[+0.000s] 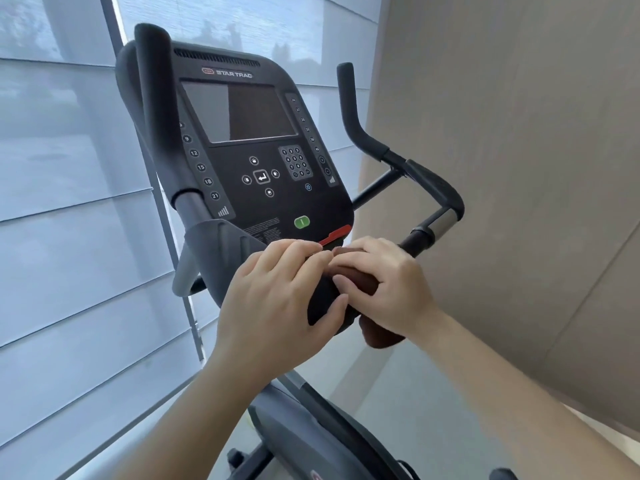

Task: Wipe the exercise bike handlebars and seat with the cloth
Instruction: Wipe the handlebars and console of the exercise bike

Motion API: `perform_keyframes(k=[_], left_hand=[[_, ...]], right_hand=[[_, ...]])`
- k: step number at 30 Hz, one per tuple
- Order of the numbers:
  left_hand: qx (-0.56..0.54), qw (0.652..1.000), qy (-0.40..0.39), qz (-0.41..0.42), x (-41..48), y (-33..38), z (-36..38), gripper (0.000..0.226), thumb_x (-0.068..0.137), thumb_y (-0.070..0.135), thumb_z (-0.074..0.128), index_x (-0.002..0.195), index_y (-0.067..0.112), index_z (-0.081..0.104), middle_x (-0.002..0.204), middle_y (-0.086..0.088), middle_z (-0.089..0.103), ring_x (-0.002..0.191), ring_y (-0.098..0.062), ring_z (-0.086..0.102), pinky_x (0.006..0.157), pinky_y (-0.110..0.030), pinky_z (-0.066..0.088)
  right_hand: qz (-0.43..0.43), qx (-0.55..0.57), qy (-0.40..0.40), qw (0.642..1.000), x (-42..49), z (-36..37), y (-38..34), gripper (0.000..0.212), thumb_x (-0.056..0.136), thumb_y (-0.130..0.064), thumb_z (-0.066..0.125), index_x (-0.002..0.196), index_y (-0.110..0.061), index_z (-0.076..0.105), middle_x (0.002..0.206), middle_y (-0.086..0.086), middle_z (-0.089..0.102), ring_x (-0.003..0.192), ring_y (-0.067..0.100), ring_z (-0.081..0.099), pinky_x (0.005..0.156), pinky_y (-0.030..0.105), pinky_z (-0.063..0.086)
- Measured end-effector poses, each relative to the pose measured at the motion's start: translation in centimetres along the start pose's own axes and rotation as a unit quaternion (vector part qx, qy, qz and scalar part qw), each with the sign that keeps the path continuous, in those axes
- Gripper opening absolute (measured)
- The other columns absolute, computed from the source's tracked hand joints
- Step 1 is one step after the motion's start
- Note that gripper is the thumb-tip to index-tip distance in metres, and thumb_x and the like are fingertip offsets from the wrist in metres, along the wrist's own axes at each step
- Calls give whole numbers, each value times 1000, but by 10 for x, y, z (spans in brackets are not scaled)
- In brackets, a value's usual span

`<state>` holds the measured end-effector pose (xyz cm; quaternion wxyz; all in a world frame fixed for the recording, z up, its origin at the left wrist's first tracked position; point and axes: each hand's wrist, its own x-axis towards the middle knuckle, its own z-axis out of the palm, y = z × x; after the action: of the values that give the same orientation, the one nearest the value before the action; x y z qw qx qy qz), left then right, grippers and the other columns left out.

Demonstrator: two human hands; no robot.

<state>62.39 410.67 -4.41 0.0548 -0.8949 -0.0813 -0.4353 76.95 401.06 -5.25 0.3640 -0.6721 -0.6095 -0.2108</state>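
Note:
A dark brown cloth (356, 278) is wrapped round the near part of the black handlebar (433, 188), just below the console. My right hand (384, 282) grips the cloth against the bar; a fold of it hangs out below my wrist. My left hand (277, 296) holds the black grip right beside it, fingers over the top and thumb underneath, touching the cloth's edge. The left upright grip (152, 109) and right upright grip (349, 109) of the handlebar stand bare. The seat is out of view.
The black console (256, 150) with screen, keypad, green button and red strip stands directly behind my hands. A window with pale blinds (69, 202) fills the left, a beige wall (519, 168) the right. The bike's frame (311, 434) runs below.

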Motion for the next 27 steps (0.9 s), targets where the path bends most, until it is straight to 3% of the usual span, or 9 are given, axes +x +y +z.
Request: perform_keyframes(k=[2, 6, 9, 12, 15, 18, 21, 24, 27], left_hand=[[4, 1000, -5, 1, 0, 0, -1, 37, 80, 42, 53, 103, 15, 64, 105, 2, 65, 99, -20, 56, 79, -29, 40], [31, 999, -10, 9, -1, 3, -3, 36, 79, 39, 55, 101, 13, 66, 105, -1, 66, 99, -23, 58, 83, -31, 38], [51, 999, -8, 1, -2, 5, -5, 36, 80, 40, 56, 99, 13, 68, 105, -2, 66, 99, -25, 59, 88, -36, 37], [71, 997, -9, -22, -9, 13, -3, 38, 80, 42, 57, 99, 11, 68, 107, -6, 65, 99, -28, 59, 90, -42, 37], [90, 995, 8, -34, -20, 27, 4, 35, 81, 41, 60, 96, 11, 68, 105, -7, 66, 96, -27, 58, 86, -40, 39], [114, 992, 24, -43, -30, 36, 14, 31, 81, 37, 62, 94, 10, 67, 103, -8, 67, 95, -26, 58, 84, -38, 40], [126, 988, 63, -64, -34, 39, 24, 29, 80, 33, 65, 92, 7, 69, 100, -10, 68, 96, -24, 57, 85, -40, 42], [137, 982, 90, -89, -33, 42, 30, 28, 75, 33, 68, 84, 6, 71, 94, -8, 69, 92, -25, 61, 81, -40, 43], [137, 980, 93, -107, -30, 47, 28, 25, 74, 31, 69, 81, 7, 71, 91, -6, 68, 88, -25, 62, 79, -39, 43]], right_hand=[[-10, 4, 6, 1000, 4, -9, 16, 23, 82, -28, 57, 92, -15, 72, 93, 3, 70, 86, 22, 63, 81, 36, 50], [106, -29, 43, 993, 11, -22, 64, 13, 83, -17, 61, 91, -11, 71, 94, 7, 69, 90, 25, 60, 83, 45, 49], [119, -41, 116, 985, -2, -8, 63, 20, 85, -25, 56, 93, -12, 70, 98, 7, 67, 93, 24, 58, 86, 34, 48], [88, -23, 237, 967, -20, 22, 32, 27, 85, -31, 52, 94, -12, 70, 99, 11, 67, 91, 25, 57, 85, 22, 40], [2, 7, 279, 960, -25, 40, 16, 27, 85, -34, 53, 94, -15, 69, 98, 12, 68, 91, 26, 61, 86, 30, 44], [-76, -5, 286, 955, -25, 39, 43, 24, 84, -33, 54, 99, -16, 63, 97, 16, 69, 89, 30, 62, 83, 38, 50], [-38, 8, 344, 938, -20, 37, 76, 25, 83, -26, 54, 92, -8, 68, 95, 22, 68, 86, 36, 62, 75, 46, 53], [60, 53, 381, 921, -19, 50, 60, 25, 84, -25, 53, 91, -8, 69, 97, 21, 67, 91, 38, 61, 80, 49, 51], [-6, 78, 366, 927, -27, 63, 21, 21, 83, -29, 55, 96, -17, 64, 98, 18, 68, 95, 36, 61, 86, 44, 49]])
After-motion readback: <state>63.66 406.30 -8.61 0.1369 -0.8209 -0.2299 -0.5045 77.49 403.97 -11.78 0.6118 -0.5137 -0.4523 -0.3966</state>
